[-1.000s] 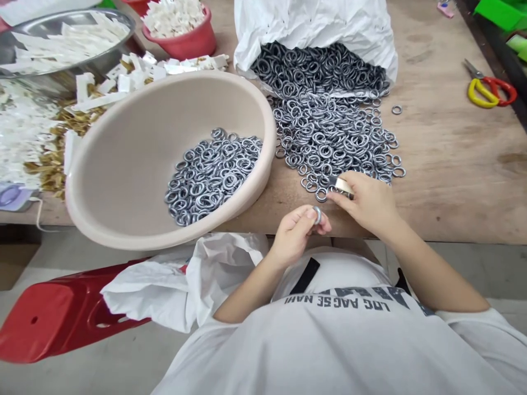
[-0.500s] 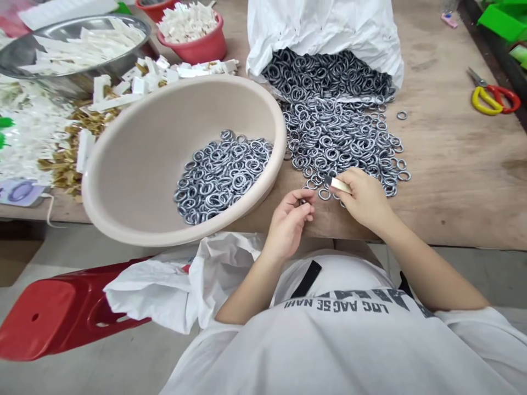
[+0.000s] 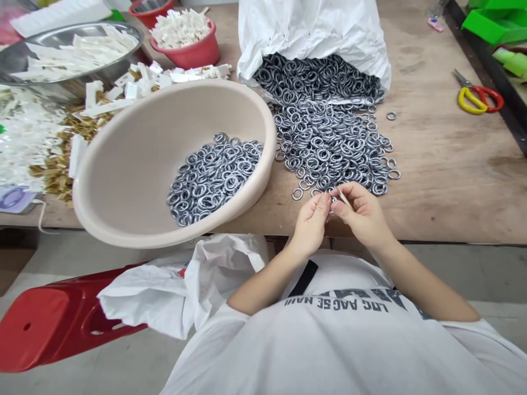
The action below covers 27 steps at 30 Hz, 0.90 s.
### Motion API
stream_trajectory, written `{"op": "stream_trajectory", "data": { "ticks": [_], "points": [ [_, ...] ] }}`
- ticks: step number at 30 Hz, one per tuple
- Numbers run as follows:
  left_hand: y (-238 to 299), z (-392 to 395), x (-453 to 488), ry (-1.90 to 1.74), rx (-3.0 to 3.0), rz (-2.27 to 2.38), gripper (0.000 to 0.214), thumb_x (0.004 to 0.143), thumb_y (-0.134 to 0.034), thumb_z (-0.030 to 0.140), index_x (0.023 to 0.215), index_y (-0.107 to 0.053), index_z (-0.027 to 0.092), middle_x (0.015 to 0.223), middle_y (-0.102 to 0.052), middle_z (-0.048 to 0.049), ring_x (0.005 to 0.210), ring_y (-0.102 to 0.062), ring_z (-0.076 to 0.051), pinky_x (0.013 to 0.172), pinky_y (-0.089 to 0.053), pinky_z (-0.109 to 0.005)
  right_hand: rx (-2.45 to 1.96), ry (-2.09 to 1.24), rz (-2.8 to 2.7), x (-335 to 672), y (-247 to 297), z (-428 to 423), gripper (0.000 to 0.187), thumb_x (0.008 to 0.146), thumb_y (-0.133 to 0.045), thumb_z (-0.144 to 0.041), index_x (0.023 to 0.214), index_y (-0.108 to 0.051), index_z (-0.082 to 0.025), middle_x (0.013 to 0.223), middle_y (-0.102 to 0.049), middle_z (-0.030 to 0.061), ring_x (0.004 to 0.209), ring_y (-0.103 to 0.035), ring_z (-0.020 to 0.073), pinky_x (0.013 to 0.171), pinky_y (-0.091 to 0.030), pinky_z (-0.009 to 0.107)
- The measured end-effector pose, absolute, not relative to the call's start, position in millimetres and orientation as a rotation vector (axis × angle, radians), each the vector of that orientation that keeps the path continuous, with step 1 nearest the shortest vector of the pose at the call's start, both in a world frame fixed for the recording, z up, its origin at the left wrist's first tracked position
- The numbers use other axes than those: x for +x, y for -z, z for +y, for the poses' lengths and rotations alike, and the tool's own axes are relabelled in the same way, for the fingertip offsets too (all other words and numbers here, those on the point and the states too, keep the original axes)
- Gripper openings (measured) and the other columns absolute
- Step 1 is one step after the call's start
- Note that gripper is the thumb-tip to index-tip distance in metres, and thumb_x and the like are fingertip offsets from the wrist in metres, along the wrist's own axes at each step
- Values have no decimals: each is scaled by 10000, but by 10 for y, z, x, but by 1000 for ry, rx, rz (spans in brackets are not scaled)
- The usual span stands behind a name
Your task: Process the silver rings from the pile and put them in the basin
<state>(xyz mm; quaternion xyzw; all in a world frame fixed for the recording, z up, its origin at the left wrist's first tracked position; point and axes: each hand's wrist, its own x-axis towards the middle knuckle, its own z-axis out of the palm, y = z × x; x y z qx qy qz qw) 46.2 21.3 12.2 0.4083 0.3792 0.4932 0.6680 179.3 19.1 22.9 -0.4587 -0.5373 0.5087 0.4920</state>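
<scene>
While the left hand [image 3: 312, 225] is pinching a small metal ring [image 3: 332, 199], partly hidden, above the table [image 3: 432, 181], the right hand [image 3: 362, 214] is gripping a thin pale strip [image 3: 343, 196] close against it, seemingly to bring them together. Loose rings [image 3: 329, 145] are spreading from a white bag [image 3: 313, 33], beside a beige basin [image 3: 123, 164] within reach.

Two hands [image 3: 362, 211] are working one strip [image 3: 343, 197] near the table's [image 3: 444, 181] edge, beside one basin [image 3: 123, 181], one sack [image 3: 313, 33], three bowls [image 3: 193, 55] and one scissors [image 3: 473, 101].
</scene>
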Motion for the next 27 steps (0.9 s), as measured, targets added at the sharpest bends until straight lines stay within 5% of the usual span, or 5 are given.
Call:
{"op": "stream_trajectory", "data": {
  "ticks": [3, 7, 15, 27],
  "points": [
    [-144, 185, 502, -1098, 899, 861, 486, 852, -674, 597, 683, -540, 162, 600, -433, 39, 534, -337, -65, 512, -313, -204, -1131, -1240, -1245, 1821, -206, 226, 343, 941, -585, -559, 902, -585, -218, 712, -534, -33, 563, -449, 109, 538, -395, 245],
    [-198, 183, 524, -1092, 772, 851, 485, 855, -676, 584, 684, -480, 174, 562, -374, 63, 474, -269, -50, 442, -213, -198, -1200, -871, -1472, 1901, -239, 120, 302, 965, -569, -509, 955, -602, -210, 780, -594, -1, 665, -520, 135, 627, -408, 271],
    [-262, 173, 590, -1082, 567, 924, 515, 766, -762, 583, 696, -441, 187, 542, -360, 82, 441, -264, -39, 415, -194, -200, -1353, -293, -1984, 1950, -206, -62, 382, 990, -521, -495, 763, -597, -197, 709, -607, 21, 643, -508, 138, 608, -328, 282],
    [-181, 124, 554, -1036, 580, 903, 499, 778, -745, 595, 724, -455, 193, 562, -342, 85, 442, -252, -41, 421, -192, -204, -1358, -395, -1985, 1936, -149, -15, 430, 987, -521, -500, 672, -537, -207, 634, -567, -6, 580, -460, 127, 586, -292, 288]
  ]
}}
